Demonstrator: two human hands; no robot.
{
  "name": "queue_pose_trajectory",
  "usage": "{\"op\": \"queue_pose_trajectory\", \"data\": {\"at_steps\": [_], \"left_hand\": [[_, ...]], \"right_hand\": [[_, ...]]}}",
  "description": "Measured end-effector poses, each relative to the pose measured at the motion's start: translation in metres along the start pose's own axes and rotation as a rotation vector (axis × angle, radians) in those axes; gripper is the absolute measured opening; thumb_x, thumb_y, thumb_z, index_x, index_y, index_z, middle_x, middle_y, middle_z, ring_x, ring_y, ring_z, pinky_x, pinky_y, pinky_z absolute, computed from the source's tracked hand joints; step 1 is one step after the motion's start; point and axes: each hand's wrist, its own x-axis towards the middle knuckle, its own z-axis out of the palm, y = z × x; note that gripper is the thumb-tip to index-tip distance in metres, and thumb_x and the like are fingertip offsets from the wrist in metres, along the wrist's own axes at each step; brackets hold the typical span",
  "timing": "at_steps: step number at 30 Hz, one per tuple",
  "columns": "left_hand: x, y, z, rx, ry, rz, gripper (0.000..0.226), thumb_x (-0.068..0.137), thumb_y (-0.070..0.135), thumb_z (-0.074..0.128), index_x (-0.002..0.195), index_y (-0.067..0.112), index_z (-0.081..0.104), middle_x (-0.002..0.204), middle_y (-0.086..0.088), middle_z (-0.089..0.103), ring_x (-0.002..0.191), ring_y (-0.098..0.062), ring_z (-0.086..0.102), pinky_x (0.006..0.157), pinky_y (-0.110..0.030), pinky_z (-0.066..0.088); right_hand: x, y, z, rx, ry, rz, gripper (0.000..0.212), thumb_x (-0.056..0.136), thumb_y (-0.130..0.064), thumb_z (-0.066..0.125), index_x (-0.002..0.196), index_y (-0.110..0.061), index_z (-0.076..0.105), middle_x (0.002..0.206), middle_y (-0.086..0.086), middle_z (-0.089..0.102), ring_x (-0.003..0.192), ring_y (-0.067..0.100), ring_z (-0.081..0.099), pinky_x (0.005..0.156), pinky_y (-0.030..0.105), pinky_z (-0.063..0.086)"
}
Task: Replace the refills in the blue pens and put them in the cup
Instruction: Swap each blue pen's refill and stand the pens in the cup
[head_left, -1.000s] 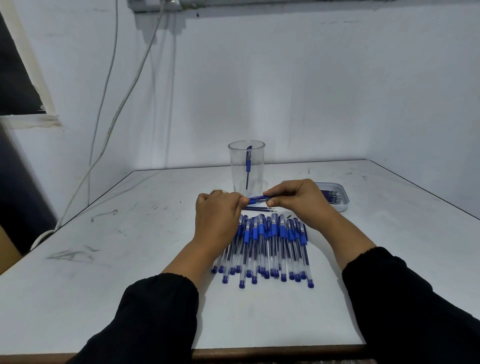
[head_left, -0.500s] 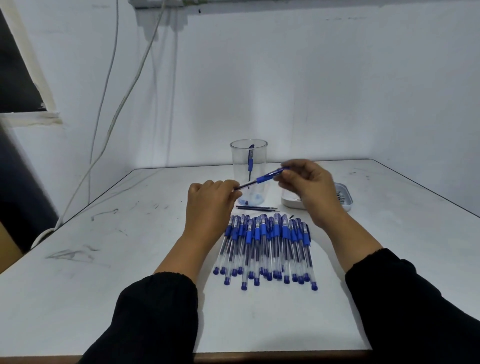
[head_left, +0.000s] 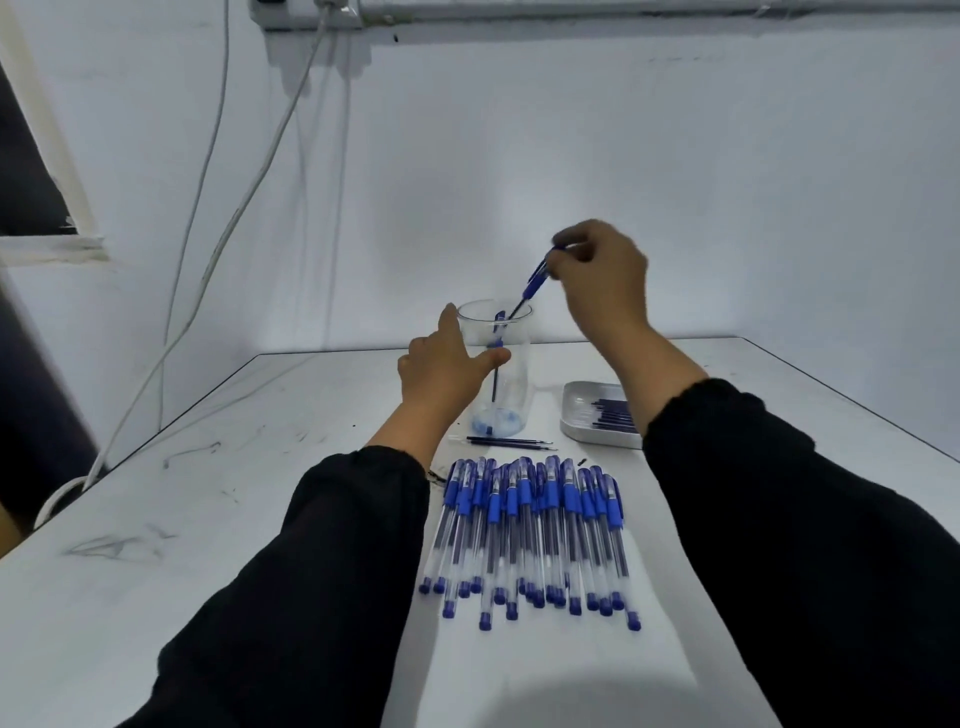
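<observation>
Your right hand (head_left: 602, 275) pinches blue pen (head_left: 535, 283), tilted, tip just inside cup (head_left: 514, 374) rim; your left hand (head_left: 447, 364) wraps cup side, thumb across front. Pen row (head_left: 530, 530) near table (head_left: 260, 519) front edge, loose refills (head_left: 511, 441) between row and cup, tray (head_left: 587, 415) right, bare tabletop left

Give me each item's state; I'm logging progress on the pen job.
cup: upright, one pen inside, steadied by left hand
held pen: tilted, tip at cup's mouth, pinched by right hand
pen pile: lying flat
tray: holds refills
</observation>
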Motion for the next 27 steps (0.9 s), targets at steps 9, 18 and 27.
{"op": "queue_pose_trajectory", "data": {"at_steps": [9, 18, 27], "left_hand": [[0.001, 0.001, 0.01, -0.049, 0.069, 0.007, 0.077, 0.082, 0.056, 0.059, 0.141, 0.021, 0.024, 0.124, -0.006, 0.059, 0.118, -0.03, 0.048, 0.095, -0.042, 0.031], [-0.004, -0.003, 0.009, -0.046, 0.07, -0.001, 0.076, 0.083, 0.056, 0.058, 0.141, 0.022, 0.024, 0.12, -0.005, 0.06, 0.115, -0.03, 0.049, 0.095, -0.043, 0.032], [-0.051, -0.019, 0.002, -0.073, -0.021, -0.023, 0.066, 0.085, 0.051, 0.059, 0.14, 0.026, 0.033, 0.129, -0.003, 0.056, 0.119, -0.027, 0.048, 0.097, -0.041, 0.033]], "right_hand": [[-0.016, 0.024, 0.027, -0.476, -0.202, -0.052, 0.02, 0.089, -0.024, 0.05, 0.096, -0.027, 0.068, 0.094, -0.01, 0.07, 0.096, 0.016, 0.059, 0.085, 0.033, 0.027], [-0.028, 0.03, 0.014, -0.371, -0.276, -0.125, 0.027, 0.096, -0.035, 0.048, 0.108, -0.025, 0.07, 0.116, -0.009, 0.067, 0.112, 0.016, 0.054, 0.1, 0.041, 0.039], [-0.067, 0.062, -0.04, -0.259, -0.264, 0.122, 0.016, 0.093, -0.029, 0.056, 0.096, -0.025, 0.071, 0.094, -0.011, 0.065, 0.092, 0.01, 0.059, 0.081, 0.029, 0.045]]}}
